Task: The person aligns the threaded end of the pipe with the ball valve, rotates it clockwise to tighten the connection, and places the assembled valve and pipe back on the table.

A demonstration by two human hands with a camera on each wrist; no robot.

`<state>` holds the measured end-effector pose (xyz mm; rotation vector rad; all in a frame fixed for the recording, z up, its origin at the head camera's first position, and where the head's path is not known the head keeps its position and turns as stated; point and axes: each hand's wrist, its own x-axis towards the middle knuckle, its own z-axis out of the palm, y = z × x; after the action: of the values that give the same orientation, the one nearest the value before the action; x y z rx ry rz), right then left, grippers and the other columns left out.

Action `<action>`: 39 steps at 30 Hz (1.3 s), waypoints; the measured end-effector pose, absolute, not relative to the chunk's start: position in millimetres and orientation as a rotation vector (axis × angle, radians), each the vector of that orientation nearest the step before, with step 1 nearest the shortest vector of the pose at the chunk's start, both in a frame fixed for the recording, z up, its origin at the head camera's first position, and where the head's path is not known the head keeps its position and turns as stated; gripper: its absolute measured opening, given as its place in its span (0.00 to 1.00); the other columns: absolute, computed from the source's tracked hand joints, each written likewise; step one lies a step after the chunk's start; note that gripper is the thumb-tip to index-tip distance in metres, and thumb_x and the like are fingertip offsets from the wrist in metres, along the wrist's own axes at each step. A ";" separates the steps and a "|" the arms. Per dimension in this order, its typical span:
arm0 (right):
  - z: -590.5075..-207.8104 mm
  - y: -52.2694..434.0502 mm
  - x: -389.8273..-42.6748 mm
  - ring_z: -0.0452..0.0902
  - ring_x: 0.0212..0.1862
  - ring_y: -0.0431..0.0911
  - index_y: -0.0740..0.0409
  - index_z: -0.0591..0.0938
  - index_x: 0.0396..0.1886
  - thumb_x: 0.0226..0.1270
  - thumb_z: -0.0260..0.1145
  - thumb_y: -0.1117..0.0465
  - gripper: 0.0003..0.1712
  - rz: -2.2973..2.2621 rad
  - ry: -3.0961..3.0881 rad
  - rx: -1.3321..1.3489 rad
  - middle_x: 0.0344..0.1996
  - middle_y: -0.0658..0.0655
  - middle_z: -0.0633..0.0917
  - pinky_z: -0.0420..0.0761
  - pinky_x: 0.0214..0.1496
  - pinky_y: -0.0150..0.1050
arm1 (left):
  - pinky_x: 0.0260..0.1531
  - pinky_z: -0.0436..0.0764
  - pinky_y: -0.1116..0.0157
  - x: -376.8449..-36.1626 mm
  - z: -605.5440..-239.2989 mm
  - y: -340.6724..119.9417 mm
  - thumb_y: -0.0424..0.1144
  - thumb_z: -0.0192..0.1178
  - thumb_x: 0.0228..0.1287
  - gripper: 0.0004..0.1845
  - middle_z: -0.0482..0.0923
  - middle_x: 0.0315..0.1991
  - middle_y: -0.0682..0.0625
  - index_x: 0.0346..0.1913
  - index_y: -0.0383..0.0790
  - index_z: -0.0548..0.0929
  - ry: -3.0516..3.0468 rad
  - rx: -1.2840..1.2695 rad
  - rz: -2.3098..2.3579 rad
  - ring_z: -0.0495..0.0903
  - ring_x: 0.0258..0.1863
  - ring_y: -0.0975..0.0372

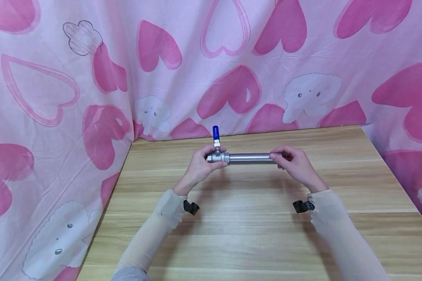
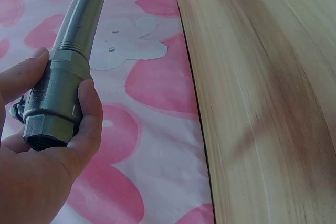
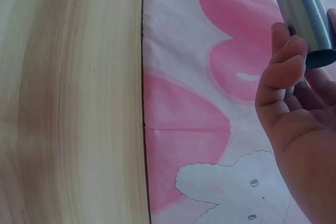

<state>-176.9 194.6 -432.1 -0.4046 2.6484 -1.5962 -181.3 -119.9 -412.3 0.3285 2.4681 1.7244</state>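
Observation:
A metal ball valve point(image 1: 217, 157) with a blue lever handle point(image 1: 216, 133) is held level above the table. My left hand point(image 1: 201, 164) grips its body, thumb on one side and fingers on the other; the valve's open end point(image 2: 47, 139) faces the left palm. From the other side of the valve runs a straight steel pipe point(image 1: 249, 158), its threaded end point(image 2: 73, 45) seated at the valve's fitting. My right hand point(image 1: 295, 164) pinches the pipe's far end between thumb and fingers. In the right wrist view the hollow pipe end point(image 3: 320, 57) shows just above the curled fingers.
Below the hands lies a wood-grain table point(image 1: 246, 234). Pink cloth with hearts point(image 1: 228, 93) hangs behind it and along both sides. Black wrist camera mounts point(image 1: 191, 207) sit on both sleeved forearms.

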 end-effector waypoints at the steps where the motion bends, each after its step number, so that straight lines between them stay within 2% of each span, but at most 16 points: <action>1: -432.2 194.7 -176.9 0.74 0.30 0.44 0.55 0.81 0.48 0.70 0.61 0.49 0.16 -1.594 2.649 -0.406 0.31 0.61 0.80 0.76 0.30 0.34 | 0.47 0.75 0.64 -181.5 -412.6 -119.8 0.38 0.74 0.50 0.23 0.83 0.51 0.52 0.51 0.48 0.83 2.466 0.330 1.727 0.76 0.46 0.59; 6: -432.4 195.3 -176.9 0.74 0.30 0.44 0.54 0.81 0.48 0.70 0.60 0.49 0.17 -1.581 2.654 -0.396 0.31 0.59 0.80 0.77 0.30 0.36 | 0.47 0.75 0.63 -182.2 -413.7 -119.8 0.37 0.75 0.49 0.23 0.83 0.50 0.52 0.51 0.49 0.83 2.449 0.327 1.740 0.76 0.45 0.59; 18: -433.0 194.4 -175.9 0.76 0.30 0.44 0.56 0.81 0.49 0.70 0.61 0.47 0.19 -1.589 2.615 -0.353 0.30 0.56 0.81 0.78 0.31 0.34 | 0.49 0.74 0.63 -182.0 -413.2 -119.1 0.39 0.75 0.50 0.23 0.83 0.51 0.53 0.51 0.48 0.83 2.452 0.303 1.723 0.76 0.47 0.59; 26: -428.4 191.4 -174.6 0.77 0.32 0.45 0.55 0.80 0.54 0.69 0.61 0.45 0.23 -1.558 2.611 -0.291 0.37 0.59 0.82 0.79 0.34 0.34 | 0.48 0.75 0.63 -182.6 -415.8 -118.6 0.39 0.75 0.49 0.24 0.82 0.50 0.53 0.53 0.49 0.83 2.466 0.307 1.719 0.76 0.47 0.59; 34: -430.3 190.6 -175.6 0.79 0.40 0.43 0.55 0.79 0.55 0.58 0.73 0.54 0.26 -1.637 2.566 -0.351 0.49 0.60 0.80 0.81 0.40 0.30 | 0.48 0.77 0.62 -182.6 -416.6 -119.2 0.39 0.74 0.50 0.26 0.82 0.50 0.53 0.55 0.43 0.81 2.447 0.295 1.726 0.77 0.47 0.58; 39: -430.6 191.0 -174.7 0.80 0.42 0.44 0.56 0.77 0.57 0.57 0.73 0.63 0.27 -1.675 2.527 -0.391 0.52 0.63 0.79 0.82 0.41 0.29 | 0.48 0.77 0.61 -182.4 -415.8 -119.6 0.39 0.74 0.50 0.26 0.81 0.50 0.53 0.55 0.44 0.81 2.441 0.283 1.730 0.77 0.47 0.58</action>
<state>-174.7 191.0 -430.6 -0.3911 2.5273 -1.6748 -182.4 -119.6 -415.8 0.2833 2.4411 1.7296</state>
